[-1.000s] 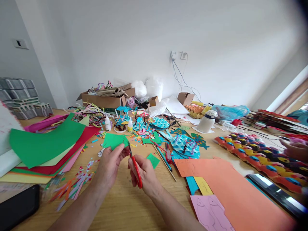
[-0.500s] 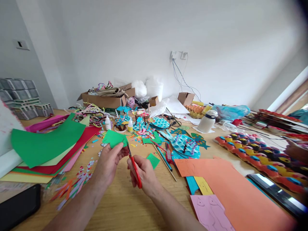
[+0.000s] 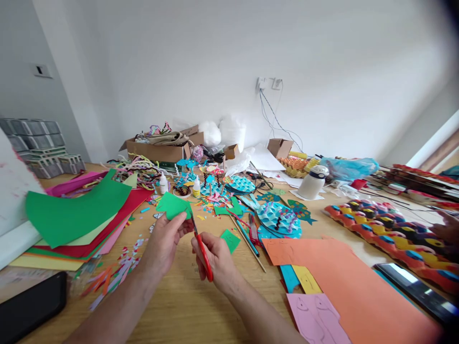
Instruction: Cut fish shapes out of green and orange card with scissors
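My left hand (image 3: 165, 241) pinches a piece of green paper (image 3: 172, 206) between thumb and fingers, above the wooden table. In my right hand (image 3: 215, 260) is a pair of red-handled scissors (image 3: 203, 255), its blades pointing up and away from me. The blades meet the right edge of the green paper, close to my left fingertips. A smaller green paper piece (image 3: 230, 241) with a drawn mark lies just right of my right hand. Beyond it rests another green scrap (image 3: 234, 206).
Coloured sheets (image 3: 79, 210) are stacked at left, beside a black phone (image 3: 34, 303). To the right lie a large orange sheet (image 3: 340, 282), a pink sheet with drawn fish (image 3: 317, 317) and a painted egg tray (image 3: 387, 239). Another person's hand (image 3: 446, 229) shows at the right edge.
The whole view has shifted slightly, so the table things appear a little further right. Both hands keep their hold on the green paper and the scissors, nearly in the same pose.
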The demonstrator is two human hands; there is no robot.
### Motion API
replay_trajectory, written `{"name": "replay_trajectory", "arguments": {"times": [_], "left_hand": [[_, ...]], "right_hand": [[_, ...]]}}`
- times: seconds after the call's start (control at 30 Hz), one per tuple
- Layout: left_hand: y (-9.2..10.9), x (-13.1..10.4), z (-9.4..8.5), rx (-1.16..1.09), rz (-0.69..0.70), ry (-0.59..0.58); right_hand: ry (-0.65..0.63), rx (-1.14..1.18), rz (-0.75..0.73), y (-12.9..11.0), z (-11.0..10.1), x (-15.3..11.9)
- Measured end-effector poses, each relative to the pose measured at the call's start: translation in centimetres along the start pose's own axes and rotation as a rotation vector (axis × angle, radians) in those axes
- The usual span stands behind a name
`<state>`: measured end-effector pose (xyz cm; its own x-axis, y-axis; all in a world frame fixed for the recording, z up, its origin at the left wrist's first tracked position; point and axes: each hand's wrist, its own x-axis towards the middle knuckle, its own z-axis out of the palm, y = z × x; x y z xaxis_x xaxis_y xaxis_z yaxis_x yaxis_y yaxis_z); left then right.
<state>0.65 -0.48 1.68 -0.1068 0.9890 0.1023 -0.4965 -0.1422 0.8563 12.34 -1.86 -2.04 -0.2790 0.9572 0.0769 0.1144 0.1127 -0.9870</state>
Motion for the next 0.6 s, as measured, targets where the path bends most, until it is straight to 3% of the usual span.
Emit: {"name": "replay_trajectory", "arguments": {"times": [0.6], "left_hand": [[0.43,-0.25,-0.06,0.009,-0.012,-0.015]], "right_hand": [[-0.104,0.123,0.005,-0.72,-0.10,-0.45]]}}
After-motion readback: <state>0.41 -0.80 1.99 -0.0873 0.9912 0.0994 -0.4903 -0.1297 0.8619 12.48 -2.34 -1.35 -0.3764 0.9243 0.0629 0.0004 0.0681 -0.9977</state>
